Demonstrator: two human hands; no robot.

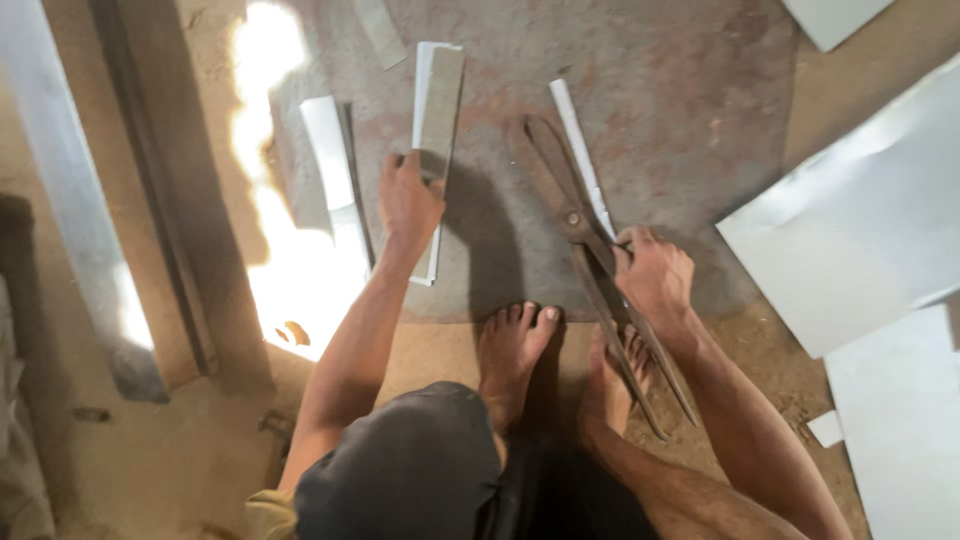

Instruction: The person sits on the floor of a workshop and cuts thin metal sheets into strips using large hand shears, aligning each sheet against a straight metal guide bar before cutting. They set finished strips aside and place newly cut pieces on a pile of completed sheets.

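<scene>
My left hand (408, 198) grips the edge of a stack of long folded sheet-metal strips (438, 110) lying on the rusty floor plate (690, 120). My right hand (652, 275) is wrapped around the handles of large rusty metal shears (565, 190), whose blades point away from me. A narrow pale metal strip (578, 140) lies along the right side of the shear blades. My two bare feet (515, 350) rest at the near edge of the plate, between my arms.
Another bent metal strip (335, 175) lies left of the stack, beside a bright patch of sunlight (300, 280). Large flat metal sheets (870, 220) lie at the right. A long metal channel (70, 200) runs along the left. The ground is dirt.
</scene>
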